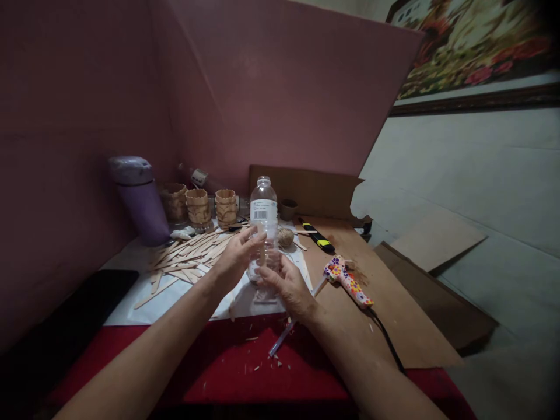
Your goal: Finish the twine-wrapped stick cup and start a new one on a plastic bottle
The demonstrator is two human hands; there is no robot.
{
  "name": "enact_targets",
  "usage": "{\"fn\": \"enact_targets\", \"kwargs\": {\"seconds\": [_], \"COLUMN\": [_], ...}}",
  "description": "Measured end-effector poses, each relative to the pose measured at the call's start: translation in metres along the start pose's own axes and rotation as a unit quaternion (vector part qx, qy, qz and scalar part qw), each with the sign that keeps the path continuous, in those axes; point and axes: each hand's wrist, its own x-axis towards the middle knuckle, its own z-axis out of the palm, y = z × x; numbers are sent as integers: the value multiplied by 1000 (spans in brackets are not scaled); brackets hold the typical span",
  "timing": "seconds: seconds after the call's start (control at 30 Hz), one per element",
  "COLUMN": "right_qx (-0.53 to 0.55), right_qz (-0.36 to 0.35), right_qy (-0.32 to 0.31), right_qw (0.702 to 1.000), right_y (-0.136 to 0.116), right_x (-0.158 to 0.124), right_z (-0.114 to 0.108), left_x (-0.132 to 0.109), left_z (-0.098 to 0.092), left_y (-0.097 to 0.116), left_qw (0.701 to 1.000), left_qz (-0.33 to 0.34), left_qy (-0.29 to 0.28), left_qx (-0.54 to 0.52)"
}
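A clear plastic bottle (263,213) without a cap stands upright in front of me, with a white barcode label round its upper part. My left hand (236,256) is at its left side, fingers curled against the plastic. Lower down on the right, my right hand (289,287) grips the bottle with thumb and fingers. A narrow pale strip, perhaps a craft stick, shows on the bottle between my fingers, partly hidden. Left of the bottle lies a loose pile of wooden craft sticks (186,256) on white paper. A ball of twine (286,237) sits just right of it.
A flower-patterned glue gun (350,283) and a black-and-yellow utility knife (317,235) lie on cardboard (394,315) at right. A clear glue stick (282,339) crosses the red cloth (210,361). Wooden cups (226,209) and a purple tumbler (142,204) stand behind left.
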Motion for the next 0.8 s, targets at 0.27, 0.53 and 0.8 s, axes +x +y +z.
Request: {"fn": "enact_targets", "kwargs": {"seconds": [0.27, 0.53, 0.8], "right_qx": [6, -8, -25], "right_qz": [-9, -34, -30], "right_qy": [-21, -18, -13], "right_qw": [1000, 999, 999], "right_y": [-3, -4, -9], "right_x": [-3, -4, -7], "right_z": [4, 5, 6], "left_x": [2, 0, 0], "left_z": [2, 5, 7], "left_y": [-2, -2, -3], "left_qw": [999, 999, 998], "left_qz": [9, 8, 5], "left_qy": [48, 40, 40], "left_qx": [-21, -8, -43]}}
